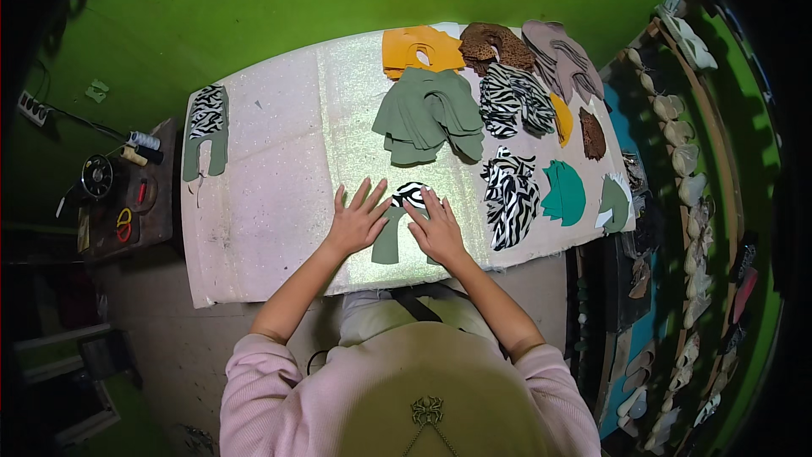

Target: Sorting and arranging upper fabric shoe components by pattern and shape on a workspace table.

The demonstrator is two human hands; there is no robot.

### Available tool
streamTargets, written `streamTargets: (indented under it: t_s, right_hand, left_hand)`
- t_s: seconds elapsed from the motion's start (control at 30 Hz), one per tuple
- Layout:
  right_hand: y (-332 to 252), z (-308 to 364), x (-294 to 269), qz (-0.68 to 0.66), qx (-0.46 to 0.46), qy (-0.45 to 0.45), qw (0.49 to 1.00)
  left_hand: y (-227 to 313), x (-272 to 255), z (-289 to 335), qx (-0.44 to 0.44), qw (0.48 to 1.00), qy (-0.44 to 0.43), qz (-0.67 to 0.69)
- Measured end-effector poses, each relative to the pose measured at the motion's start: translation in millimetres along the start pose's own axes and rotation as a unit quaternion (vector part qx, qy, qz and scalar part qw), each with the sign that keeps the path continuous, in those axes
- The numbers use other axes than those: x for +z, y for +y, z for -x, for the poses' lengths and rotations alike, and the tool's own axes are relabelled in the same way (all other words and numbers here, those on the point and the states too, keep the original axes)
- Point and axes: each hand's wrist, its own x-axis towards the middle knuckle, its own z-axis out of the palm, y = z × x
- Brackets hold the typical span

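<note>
Near the front edge of the table, a zebra-print piece (pixel 409 194) lies against the top of a sage-green U-shaped cut piece (pixel 386 241). My left hand (pixel 359 218) rests flat with spread fingers on their left side. On the right side, my right hand (pixel 437 228) lies with its fingers stretched over the zebra print and green material, hiding part of both. Beyond my hands is a fanned stack of sage-green U-shaped pieces (pixel 423 114). To the right lies a pile of zebra-print pieces (pixel 511 203).
Farther back sit stacks of yellow (pixel 406 51), brown spotted (pixel 499 44) and mauve pieces (pixel 558 55). Teal pieces (pixel 562 195) lie at right. A zebra-and-green piece (pixel 207 131) is at the far left. A sewing machine (pixel 97 176) stands left; shoe-filled racks (pixel 689 195) stand right.
</note>
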Motion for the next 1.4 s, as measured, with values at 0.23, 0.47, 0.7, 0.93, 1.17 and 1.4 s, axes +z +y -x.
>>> streamTargets:
  t_s: [0.23, 0.47, 0.7, 0.93, 1.17, 1.4]
  right_hand:
    - [0.6, -4.6, -32.3, -0.046, 0.146, 0.111, 0.982]
    - [8.7, -2.2, -35.3, -0.134, 0.292, 0.033, 0.946]
    - [2.8, -8.7, -28.2, -0.117, 0.305, 0.023, 0.945]
    - [4.4, -12.5, -24.2, -0.068, 0.303, 0.013, 0.950]
    - [5.5, -14.0, -24.6, -0.077, 0.308, 0.007, 0.948]
    - [6.9, -13.9, -25.4, -0.094, 0.308, -0.001, 0.947]
  left_hand:
    - [24.3, 3.2, -7.3, -0.189, 0.976, 0.103, 0.029]
    - [43.4, -5.5, -17.8, -0.387, 0.909, 0.007, 0.152]
    - [43.1, 6.0, -19.1, -0.400, 0.903, 0.001, 0.160]
    - [41.0, 9.5, -22.7, -0.400, 0.903, 0.022, 0.154]
    - [41.2, 14.3, -22.2, -0.387, 0.908, 0.008, 0.158]
    - [44.0, 15.1, -21.9, -0.393, 0.905, 0.017, 0.165]
